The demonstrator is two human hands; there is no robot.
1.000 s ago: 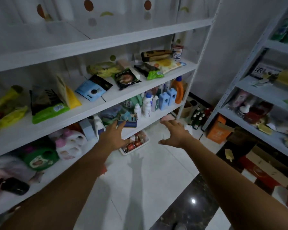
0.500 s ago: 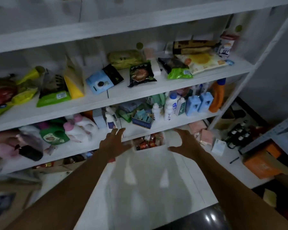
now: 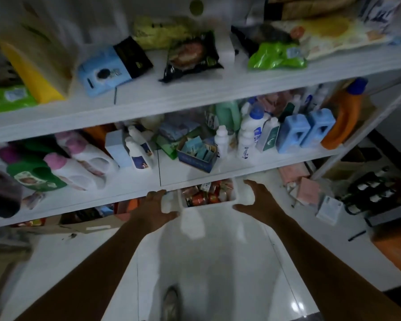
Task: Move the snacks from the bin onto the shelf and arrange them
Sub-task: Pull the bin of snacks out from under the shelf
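Note:
A white bin (image 3: 208, 204) holding several red and orange snack packs (image 3: 206, 193) sits on the floor, partly under the lowest shelf board. My left hand (image 3: 154, 208) is open just left of the bin, fingers spread. My right hand (image 3: 257, 199) is open at the bin's right side, close to its rim; contact cannot be told. The white shelf (image 3: 195, 93) above carries snack bags: a blue and black pack (image 3: 112, 66), a dark pack (image 3: 191, 55), a green pack (image 3: 277, 55).
The middle board (image 3: 241, 164) holds bottles, blue jugs (image 3: 306, 133), an orange jug (image 3: 344, 119) and a small blue box (image 3: 197, 154). Pink boxes (image 3: 303, 185) and dark bottles (image 3: 375, 191) lie on the floor at right. An orange box (image 3: 396, 249) sits at far right. My foot (image 3: 170, 302) shows below.
The view has dropped and moved closer to the shelf. Both hands have reached down and forward to either side of the bin on the floor.

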